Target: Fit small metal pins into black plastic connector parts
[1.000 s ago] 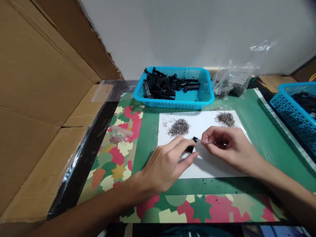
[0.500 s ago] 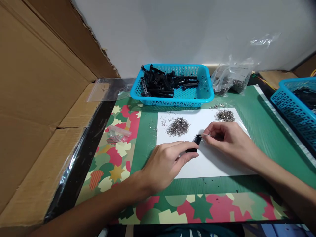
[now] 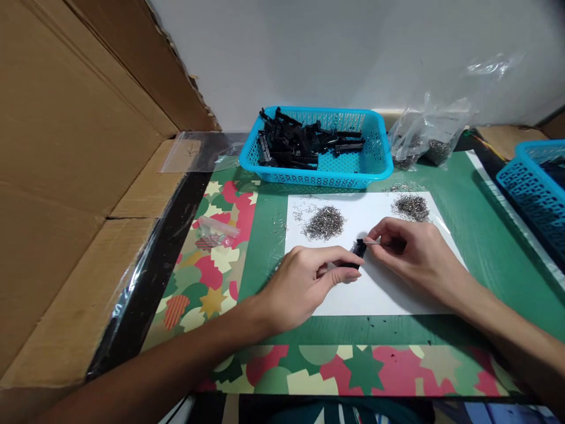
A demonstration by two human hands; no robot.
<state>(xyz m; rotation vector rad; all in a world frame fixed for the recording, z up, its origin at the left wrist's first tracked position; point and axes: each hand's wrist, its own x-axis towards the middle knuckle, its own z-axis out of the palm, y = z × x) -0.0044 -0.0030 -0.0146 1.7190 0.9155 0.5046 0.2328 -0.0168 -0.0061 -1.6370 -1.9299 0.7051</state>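
Note:
Between the thumb and fingers of my left hand (image 3: 304, 282) is a small black plastic part (image 3: 359, 249), held just above the white paper (image 3: 375, 300). My right hand (image 3: 406, 253) pinches a thin metal pin-like piece (image 3: 373, 242) close to the upper end of that part; whether the two touch I cannot tell. A pile of small bent metal pieces (image 3: 325, 222) lies on the paper beyond my left hand. A second pile of small metal pieces (image 3: 411, 207) sits behind my right hand.
A blue basket (image 3: 315, 176) of black plastic parts stands at the back. Clear bags (image 3: 436, 147) with metal pieces lean beside it. Another blue basket (image 3: 536, 182) is at the right edge. Cardboard (image 3: 66, 194) walls the left side. A small plastic bag (image 3: 218, 231) lies on the patterned mat.
The whole view has shifted slightly. My left fingers have closed a little further around the black part. My right hand stays at the part's upper end with the metal piece.

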